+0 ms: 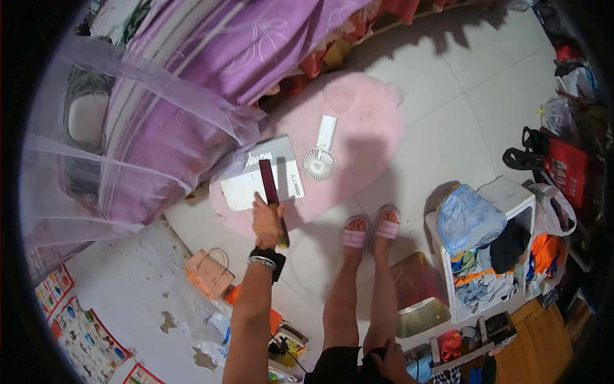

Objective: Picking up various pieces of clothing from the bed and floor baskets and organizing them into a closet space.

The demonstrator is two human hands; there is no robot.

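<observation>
My left hand (pixel 267 223) reaches forward and grips the lower end of a long, narrow, dark-red object (pixel 268 181); its exact kind is unclear. The object stands over a grey and white A4 notebook (pixel 288 175), hiding a strip of its cover. Just right of the notebook lies a white handheld fan (pixel 320 163), its round grille towards me. Both rest on a pink plush rug (pixel 367 115). Down at the lower edge, my right hand (pixel 392 364) is against my black shorts (pixel 336 366); whether its fingers hold the cloth cannot be made out.
A bed with a purple cover (pixel 201 67) and sheer netting (pixel 158 91) borders the rug. A peach handbag (pixel 208 272) stands by the wall. Right of my feet are a stool (pixel 422 293), a white bin of clothes (pixel 494 288) and a red bag (pixel 568 168).
</observation>
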